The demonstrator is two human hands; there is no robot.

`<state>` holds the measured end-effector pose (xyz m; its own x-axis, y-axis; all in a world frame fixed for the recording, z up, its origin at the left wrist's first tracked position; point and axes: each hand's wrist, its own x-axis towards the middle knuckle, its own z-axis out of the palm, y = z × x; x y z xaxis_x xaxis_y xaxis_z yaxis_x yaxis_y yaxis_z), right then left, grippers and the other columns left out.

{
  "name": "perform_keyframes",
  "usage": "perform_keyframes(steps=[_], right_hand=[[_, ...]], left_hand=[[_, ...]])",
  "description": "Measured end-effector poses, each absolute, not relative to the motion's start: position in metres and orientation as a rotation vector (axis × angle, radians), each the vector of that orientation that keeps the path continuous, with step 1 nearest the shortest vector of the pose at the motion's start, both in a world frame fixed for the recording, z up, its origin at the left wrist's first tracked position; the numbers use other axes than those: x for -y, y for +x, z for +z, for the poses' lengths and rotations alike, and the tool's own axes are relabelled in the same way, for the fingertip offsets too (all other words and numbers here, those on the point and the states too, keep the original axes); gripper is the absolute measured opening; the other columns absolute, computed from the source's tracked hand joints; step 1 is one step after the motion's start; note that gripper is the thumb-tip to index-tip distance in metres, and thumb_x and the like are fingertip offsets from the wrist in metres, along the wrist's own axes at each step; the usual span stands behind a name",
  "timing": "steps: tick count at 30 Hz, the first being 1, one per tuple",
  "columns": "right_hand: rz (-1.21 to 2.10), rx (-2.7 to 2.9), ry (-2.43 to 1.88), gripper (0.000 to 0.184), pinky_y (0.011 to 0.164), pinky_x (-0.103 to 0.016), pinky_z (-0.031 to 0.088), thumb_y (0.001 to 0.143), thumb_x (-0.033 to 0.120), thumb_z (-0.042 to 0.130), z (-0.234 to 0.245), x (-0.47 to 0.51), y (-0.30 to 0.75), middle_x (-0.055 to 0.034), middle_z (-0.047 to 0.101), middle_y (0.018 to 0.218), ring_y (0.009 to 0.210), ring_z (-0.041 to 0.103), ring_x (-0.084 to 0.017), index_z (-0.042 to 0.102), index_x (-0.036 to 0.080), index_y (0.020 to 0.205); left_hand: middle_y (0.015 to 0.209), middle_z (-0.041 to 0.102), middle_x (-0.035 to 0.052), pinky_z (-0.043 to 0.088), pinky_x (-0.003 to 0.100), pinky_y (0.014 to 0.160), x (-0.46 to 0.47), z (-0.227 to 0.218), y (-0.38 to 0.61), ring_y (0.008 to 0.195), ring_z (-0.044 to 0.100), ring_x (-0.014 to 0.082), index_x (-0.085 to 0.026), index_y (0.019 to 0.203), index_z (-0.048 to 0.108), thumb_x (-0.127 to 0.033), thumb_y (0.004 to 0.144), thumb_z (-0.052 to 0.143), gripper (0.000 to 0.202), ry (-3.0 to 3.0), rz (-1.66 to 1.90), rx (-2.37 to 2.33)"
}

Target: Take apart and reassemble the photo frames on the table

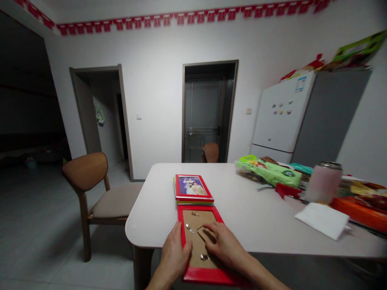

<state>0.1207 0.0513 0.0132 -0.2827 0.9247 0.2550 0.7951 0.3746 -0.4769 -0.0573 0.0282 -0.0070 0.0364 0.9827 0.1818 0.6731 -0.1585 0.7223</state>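
Observation:
A red picture frame (205, 275) lies face down at the table's near edge, its brown backing board (193, 222) showing with several small metal clips. My left hand (174, 251) is closed around the frame's left side, thumb resting on the board. On the right, my right hand (225, 243) has its fingers curled at a stand flap (202, 233) in the middle of the board; the exact grip is partly hidden. Just beyond lies a stack of frames, topped by a red photo frame (193, 187) with a picture of people.
On the white table (242, 217), a green package (269, 169), a pink tumbler (323, 183), white tissue (322, 219) and an orange box (358, 211) stand to the right. A wooden chair (116, 201) is at the left. A fridge (279, 112) stands behind.

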Motion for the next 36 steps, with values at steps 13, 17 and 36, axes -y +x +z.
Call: perform_keyframes(steps=[13,17,36], right_hand=[[0.382,2.128,-1.25,0.03,0.08,-0.027,0.038,0.069,0.029,0.047,0.062,-0.038,0.066,-0.0062,0.058,0.096,0.09,0.051,-0.018,0.059,0.019,0.095],[0.346,2.108,-1.398,0.038,0.08,-0.03,0.038,0.071,0.032,0.044,0.047,-0.051,0.094,-0.0099,0.057,0.101,0.091,0.051,-0.02,0.055,0.015,0.103],[0.165,2.058,-1.754,0.044,0.082,-0.032,0.036,0.069,0.029,0.042,0.002,-0.065,0.157,-0.0127,0.054,0.107,0.097,0.05,-0.023,0.051,0.016,0.11]], left_hand=[[0.074,0.064,0.0036,0.045,0.027,0.06,-0.05,0.012,-0.101,0.069,0.059,0.018,-0.014,0.084,0.051,-0.042,0.069,0.04,0.034,1.323,1.275,-1.318],[0.064,0.063,0.0013,0.044,0.025,0.054,-0.057,0.011,-0.149,0.062,0.059,0.017,-0.014,0.076,0.053,-0.042,0.063,0.046,0.032,1.286,1.24,-1.398],[0.117,0.047,0.0102,0.028,0.027,0.092,-0.042,0.016,-0.136,0.109,0.041,0.0187,-0.011,0.114,0.04,-0.022,0.071,0.044,0.045,1.77,1.099,-2.015]])
